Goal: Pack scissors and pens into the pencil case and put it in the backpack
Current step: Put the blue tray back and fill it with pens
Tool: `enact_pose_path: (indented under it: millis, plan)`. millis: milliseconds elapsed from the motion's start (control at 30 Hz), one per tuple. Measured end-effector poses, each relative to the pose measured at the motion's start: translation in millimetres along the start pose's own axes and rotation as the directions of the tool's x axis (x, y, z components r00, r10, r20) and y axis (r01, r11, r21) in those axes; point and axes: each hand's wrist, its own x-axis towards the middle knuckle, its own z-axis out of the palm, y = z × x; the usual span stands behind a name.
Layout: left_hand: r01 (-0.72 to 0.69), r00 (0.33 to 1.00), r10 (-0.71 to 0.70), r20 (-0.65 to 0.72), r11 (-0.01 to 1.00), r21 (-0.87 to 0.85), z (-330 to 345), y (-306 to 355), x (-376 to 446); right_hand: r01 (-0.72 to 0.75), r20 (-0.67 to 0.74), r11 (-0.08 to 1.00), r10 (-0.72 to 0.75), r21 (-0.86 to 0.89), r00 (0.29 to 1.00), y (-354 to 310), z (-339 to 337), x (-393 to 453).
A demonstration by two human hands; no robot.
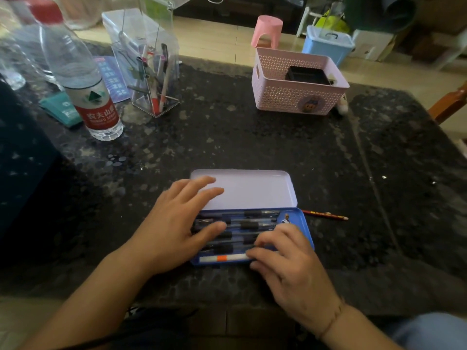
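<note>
Both hands are down on the open pencil case (298, 218); my left hand (174, 228) lies flat and spread, gripping nothing, its fingers reaching over the pale inner face of the lid (252, 190) while the thumb rests across the dark pens (252, 224) in the blue tray; my right hand (285, 263) is loosely curled over the tray's right end, fingertips touching the pens and the white pen with an orange band (225, 258) along the near edge, though I cannot tell whether it pinches any of them. The case sits near me on the dark speckled bench (252, 137), lid hinged back flat on the far side; the pens lie side by side lengthwise in the tray. A red pencil (324, 214) lies on the bench just beside the case's right end. Farther off to the right stands a pink perforated basket (298, 97) with a black box (307, 75) inside; to the left stand a clear acrylic holder (151, 72) with pens and clips in it, and a water bottle with a red label (93, 97), a teal packet (60, 107) lying beside it; I see no scissors clearly enough to name; a thin bracelet (331, 322) circles my right wrist.
</note>
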Motion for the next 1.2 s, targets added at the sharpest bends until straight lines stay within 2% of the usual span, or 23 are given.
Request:
enact_pose_path:
  millis: [67, 133, 200, 267, 300, 333, 400, 500, 567, 633, 733, 1067, 1200]
  plan:
    - [-0.059, 0.995, 0.056, 0.087, 0.998, 0.035, 2, 2, 0, 0.037, -0.003, 0.998, -0.038, -0.043, 0.999, -2, -5, -5]
    - [-0.088, 0.986, 0.076, 0.151, 0.993, 0.074, 3, 4, -1, -0.028, -0.124, 1.000, 0.028, 0.001, 0.992, 16, -19, -6]
    - [-0.107, 0.981, 0.088, 0.174, 0.989, 0.100, 3, 4, -1, -0.277, -0.242, 0.961, 0.266, -0.008, 0.933, 54, -36, -1]
    - [-0.122, 0.978, 0.100, 0.182, 0.986, 0.115, 3, 2, -1, -0.565, -0.217, 0.806, 0.528, -0.177, 0.821, 93, -47, 2]
    - [-0.120, 0.977, 0.097, 0.189, 0.987, 0.110, 3, 1, -1, -0.646, -0.181, 0.721, 0.621, -0.250, 0.763, 107, -47, 0]
    - [-0.115, 0.976, 0.093, 0.195, 0.988, 0.101, 4, 1, -1, -0.670, -0.144, 0.687, 0.660, -0.281, 0.737, 117, -45, -3]
    - [-0.117, 0.978, 0.098, 0.186, 0.989, 0.092, 4, 0, 0, -0.627, -0.121, 0.724, 0.622, -0.287, 0.773, 123, -44, -7]
    - [-0.118, 0.980, 0.104, 0.169, 0.990, 0.077, 5, 0, 1, -0.590, -0.265, 0.789, 0.540, -0.171, 0.799, 104, -53, -7]
    - [-0.100, 0.981, 0.086, 0.176, 0.992, 0.072, 5, -1, 1, -0.439, -0.323, 0.894, 0.393, -0.083, 0.861, 76, -55, -3]
    - [-0.084, 0.981, 0.070, 0.183, 0.994, 0.067, 5, -1, 0, -0.243, -0.238, 0.968, 0.223, -0.057, 0.945, 44, -47, 0]
    - [-0.055, 0.979, 0.039, 0.201, 0.996, 0.073, 2, 0, 1, -0.061, -0.152, 0.997, 0.052, -0.049, 0.987, 18, -27, -1]
    - [0.001, 0.992, -0.011, 0.128, 0.997, 0.081, 0, -2, 1, -0.007, -0.064, 0.998, 0.003, -0.055, 0.998, -1, 0, -1]
    - [0.070, 0.997, -0.072, 0.009, 0.993, 0.095, 1, -3, 2, 0.004, -0.041, 0.998, -0.007, -0.060, 0.999, -6, 5, 1]
